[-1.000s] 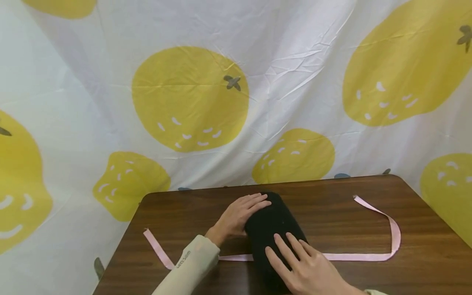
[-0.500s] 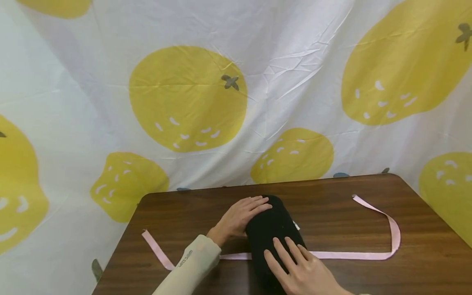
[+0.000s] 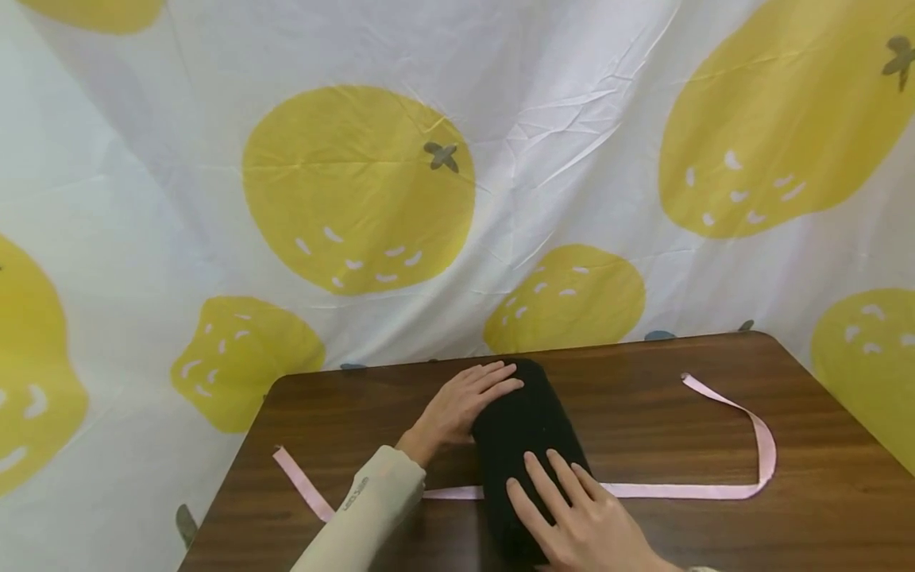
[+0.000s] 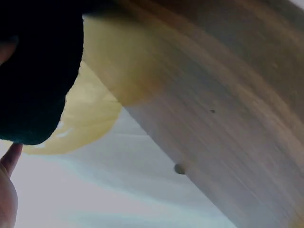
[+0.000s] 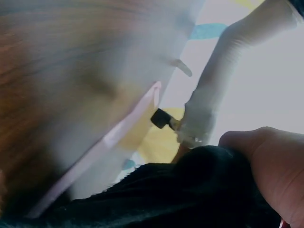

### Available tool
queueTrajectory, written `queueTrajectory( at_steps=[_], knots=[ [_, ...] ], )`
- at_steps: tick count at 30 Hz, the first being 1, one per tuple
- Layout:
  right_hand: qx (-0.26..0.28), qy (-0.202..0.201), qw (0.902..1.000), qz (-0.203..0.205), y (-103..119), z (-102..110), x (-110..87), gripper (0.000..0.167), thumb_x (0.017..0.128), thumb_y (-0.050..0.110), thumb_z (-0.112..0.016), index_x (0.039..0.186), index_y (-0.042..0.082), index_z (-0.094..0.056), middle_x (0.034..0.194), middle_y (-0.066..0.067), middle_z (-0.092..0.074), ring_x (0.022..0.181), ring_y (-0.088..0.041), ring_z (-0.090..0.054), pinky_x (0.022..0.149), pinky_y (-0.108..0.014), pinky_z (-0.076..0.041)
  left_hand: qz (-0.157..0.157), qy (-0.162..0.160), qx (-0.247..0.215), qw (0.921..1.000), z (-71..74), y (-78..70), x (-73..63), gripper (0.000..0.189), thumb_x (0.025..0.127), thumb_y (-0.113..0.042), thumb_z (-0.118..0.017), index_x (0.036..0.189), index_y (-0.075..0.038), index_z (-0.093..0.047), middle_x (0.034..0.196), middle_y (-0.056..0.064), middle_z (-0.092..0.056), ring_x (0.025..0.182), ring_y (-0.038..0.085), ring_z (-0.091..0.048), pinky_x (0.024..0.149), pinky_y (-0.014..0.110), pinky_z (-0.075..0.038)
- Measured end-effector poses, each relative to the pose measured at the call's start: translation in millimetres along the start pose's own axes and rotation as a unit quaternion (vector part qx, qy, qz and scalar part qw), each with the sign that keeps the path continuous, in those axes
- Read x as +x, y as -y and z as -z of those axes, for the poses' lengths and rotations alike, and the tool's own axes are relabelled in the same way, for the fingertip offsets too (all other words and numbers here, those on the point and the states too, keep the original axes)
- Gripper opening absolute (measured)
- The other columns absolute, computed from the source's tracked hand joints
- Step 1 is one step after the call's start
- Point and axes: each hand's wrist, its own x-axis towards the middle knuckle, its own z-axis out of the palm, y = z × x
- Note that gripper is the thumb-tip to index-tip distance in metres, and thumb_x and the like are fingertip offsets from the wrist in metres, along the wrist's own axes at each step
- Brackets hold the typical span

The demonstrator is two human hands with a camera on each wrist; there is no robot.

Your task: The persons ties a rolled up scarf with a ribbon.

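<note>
A thick, rounded, oblong bundle of black fuzzy cloth slants across the middle of the table, over a long pink ribbon. My left hand holds it by the far left corner, fingers across the top. In the left wrist view, the thumb is at the edge of the cloth. My right hand grips the near right side with its fingers spread over the top, and its thumb presses the end in the right wrist view. The bundle's underside and the ribbon's middle are hidden.
The brown wood-grain table has rounded far corners. One ribbon end curls at the right; the other angles off at the left beside my sleeve. Behind the table hangs a white curtain printed with yellow fruit.
The black cloth bundle and both hands have shifted slightly toward the far edge. A small white tag at its right side, seen half a second ago, is hidden now. The ribbon stays put.
</note>
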Motion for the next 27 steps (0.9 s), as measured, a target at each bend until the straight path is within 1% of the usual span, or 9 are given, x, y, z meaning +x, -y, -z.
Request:
queueTrajectory(
  at_steps=[3,7,10,13,17,20,22,24,27],
  knots=[
    [-0.004,-0.008,0.9999,0.008,1,-8,-4.0,0.045,0.110,0.029,-0.023,0.113,0.011,-0.064,0.110,-0.018,-0.070,0.085,-0.032,-0.071,0.056,-0.037,-0.059,-0.001,0.023,0.009,0.9997,-4.8,1.5,-3.1,0.104,0.060,-0.043,-0.095,0.147,-0.016,-0.044,0.154,0.008,-0.043,0.141,0.025,-0.041,0.115,0.039,-0.034],
    [-0.005,-0.009,0.9999,0.012,4,-17,-10.8,0.043,0.109,0.023,-0.023,0.111,0.011,-0.064,0.108,-0.018,-0.070,0.083,-0.032,-0.071,0.054,-0.037,-0.058,0.004,0.059,0.017,0.9981,-13.0,0.2,-9.1,0.101,0.064,-0.042,-0.093,0.148,-0.016,-0.043,0.154,0.007,-0.043,0.141,0.025,-0.041,0.114,0.041,-0.036],
    [-0.004,-0.006,1.0000,0.005,8,-21,-14.5,0.042,0.108,0.021,-0.024,0.110,0.011,-0.065,0.108,-0.017,-0.070,0.082,-0.031,-0.071,0.053,-0.036,-0.058,0.010,0.074,0.021,0.9970,-16.1,-1.6,-11.4,0.102,0.064,-0.042,-0.093,0.148,-0.016,-0.042,0.154,0.006,-0.043,0.141,0.024,-0.041,0.114,0.040,-0.036],
    [0.003,0.008,1.0000,-0.003,13,-22,-16.8,0.043,0.108,0.021,-0.024,0.111,0.011,-0.065,0.108,-0.016,-0.071,0.082,-0.030,-0.071,0.054,-0.035,-0.058,0.016,0.091,0.025,0.9954,-16.7,-3.5,-10.8,0.103,0.065,-0.043,-0.092,0.150,-0.018,-0.039,0.155,0.005,-0.041,0.142,0.024,-0.040,0.115,0.040,-0.035],
    [0.023,0.043,0.9987,-0.013,18,-22,-19.9,0.051,0.109,0.037,-0.019,0.114,0.013,-0.064,0.109,-0.014,-0.071,0.084,-0.027,-0.071,0.056,-0.031,-0.058,0.023,0.118,0.024,0.9924,-16.4,-5.3,-8.1,0.103,0.069,-0.040,-0.090,0.153,-0.021,-0.035,0.158,0.003,-0.037,0.144,0.022,-0.037,0.116,0.040,-0.033],
    [0.030,0.053,0.9980,-0.018,18,-22,-22.1,0.056,0.109,0.044,-0.017,0.116,0.014,-0.063,0.108,-0.011,-0.072,0.084,-0.024,-0.071,0.055,-0.028,-0.057,0.026,0.134,0.022,0.9904,-15.6,-6.8,-5.9,0.101,0.072,-0.035,-0.089,0.155,-0.023,-0.032,0.159,0.002,-0.035,0.145,0.021,-0.035,0.116,0.039,-0.032],
    [0.029,0.053,0.9980,-0.018,18,-23,-23.1,0.055,0.109,0.043,-0.018,0.118,0.013,-0.063,0.106,-0.009,-0.072,0.083,-0.023,-0.070,0.054,-0.026,-0.056,0.027,0.141,0.018,0.9895,-14.6,-8.1,-4.7,0.100,0.073,-0.032,-0.088,0.155,-0.023,-0.032,0.159,0.002,-0.034,0.146,0.022,-0.034,0.117,0.039,-0.031],
    [0.028,0.061,0.9976,-0.018,18,-23,-23.9,0.057,0.108,0.048,-0.020,0.121,0.013,-0.063,0.106,-0.006,-0.073,0.083,-0.021,-0.069,0.053,-0.024,-0.055,0.026,0.148,0.019,0.9884,-14.3,-9.2,-4.5,0.101,0.074,-0.031,-0.088,0.156,-0.023,-0.030,0.160,0.003,-0.033,0.146,0.022,-0.033,0.117,0.038,-0.031],
    [0.036,0.096,0.9946,-0.018,17,-21,-25.6,0.065,0.103,0.060,-0.023,0.127,0.013,-0.060,0.108,-0.002,-0.072,0.086,-0.018,-0.067,0.054,-0.022,-0.053,0.029,0.163,0.018,0.9860,-14.2,-11.0,-5.1,0.102,0.075,-0.028,-0.087,0.157,-0.024,-0.027,0.162,0.002,-0.029,0.148,0.021,-0.030,0.119,0.037,-0.028]
  ],
)
